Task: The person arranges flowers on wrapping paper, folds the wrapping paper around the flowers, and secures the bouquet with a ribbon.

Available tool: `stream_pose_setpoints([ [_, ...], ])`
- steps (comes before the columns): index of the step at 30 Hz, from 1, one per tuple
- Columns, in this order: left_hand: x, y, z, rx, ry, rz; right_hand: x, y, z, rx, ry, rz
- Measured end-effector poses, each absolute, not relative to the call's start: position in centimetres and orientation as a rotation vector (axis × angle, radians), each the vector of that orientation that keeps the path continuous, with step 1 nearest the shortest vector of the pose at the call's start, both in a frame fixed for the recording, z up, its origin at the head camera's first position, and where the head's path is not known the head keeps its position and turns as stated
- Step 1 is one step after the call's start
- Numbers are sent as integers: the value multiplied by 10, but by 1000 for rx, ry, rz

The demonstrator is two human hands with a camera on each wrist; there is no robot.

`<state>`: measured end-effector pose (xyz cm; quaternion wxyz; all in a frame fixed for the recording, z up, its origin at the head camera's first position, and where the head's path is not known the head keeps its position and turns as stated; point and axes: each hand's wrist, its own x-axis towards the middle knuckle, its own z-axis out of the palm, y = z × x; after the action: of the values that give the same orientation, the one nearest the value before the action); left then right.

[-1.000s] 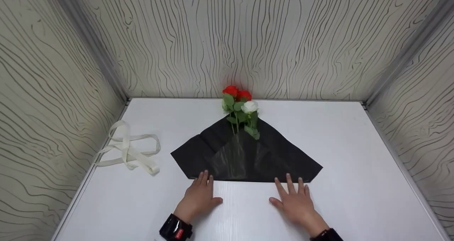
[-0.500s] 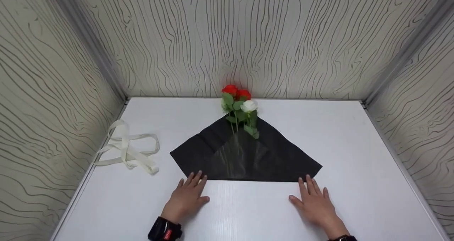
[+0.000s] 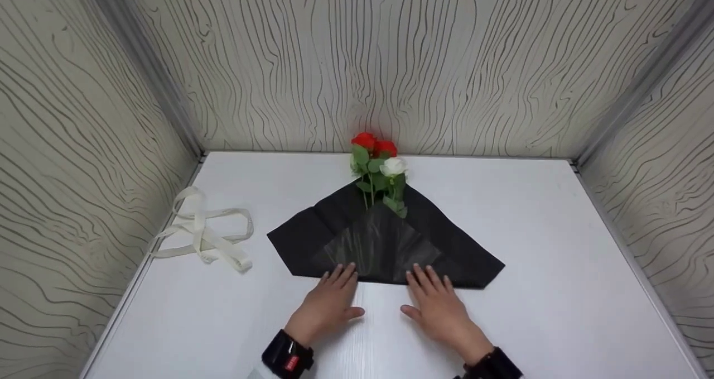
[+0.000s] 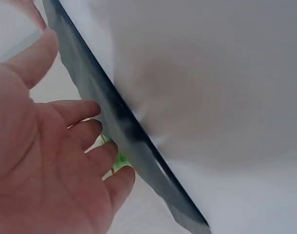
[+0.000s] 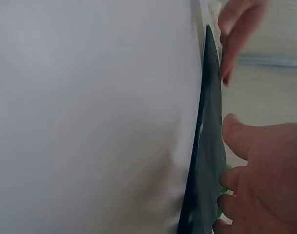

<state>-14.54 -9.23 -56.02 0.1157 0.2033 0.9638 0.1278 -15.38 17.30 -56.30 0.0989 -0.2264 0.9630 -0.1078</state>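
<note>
Black wrapping paper point(image 3: 323, 231) lies on the table, folded up along its near edge. Out of its top stick artificial roses: red roses point(image 3: 364, 140) and a white rose point(image 3: 393, 167), with green leaves; their lower stems are under the fold. My left hand point(image 3: 324, 307) rests its straight fingertips on the folded edge, left of the middle. Right of the middle, the fingers of my right hand point(image 3: 439, 309) lie on the same edge, spread a little. Both thumbs point inward over the table. The wrist views show the paper point(image 4: 124, 117) under the fingertips of each hand.
A cream ribbon point(image 3: 198, 228) lies in loose loops at the left side of the white table point(image 3: 546, 217). Patterned panels point(image 3: 357, 61) enclose the table at the back and both sides. Black bands point(image 3: 287, 354) sit around both wrists.
Both hands first slid outward along the near edge of the paper, then came back toward the middle, closer together than before. The near edge's left end sits slightly farther from me.
</note>
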Motion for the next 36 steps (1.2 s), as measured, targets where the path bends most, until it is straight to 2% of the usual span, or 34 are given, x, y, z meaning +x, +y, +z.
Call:
stream_pose_setpoints([
  [5,-154,-71,-565,645,2804,337,-160,145,-566,-802,2748,-348],
  [11,-152,-75,-570,622,2816,312,-161,148,-574,-774,2717,-429],
  [21,-144,-122,-570,541,2840,364,-155,203,-575,-603,2786,-447],
  [30,-138,-167,-569,335,2816,582,-153,257,-569,-442,2797,-438],
  [36,-133,-182,-569,199,2827,653,-149,276,-568,-375,2806,-391],
])
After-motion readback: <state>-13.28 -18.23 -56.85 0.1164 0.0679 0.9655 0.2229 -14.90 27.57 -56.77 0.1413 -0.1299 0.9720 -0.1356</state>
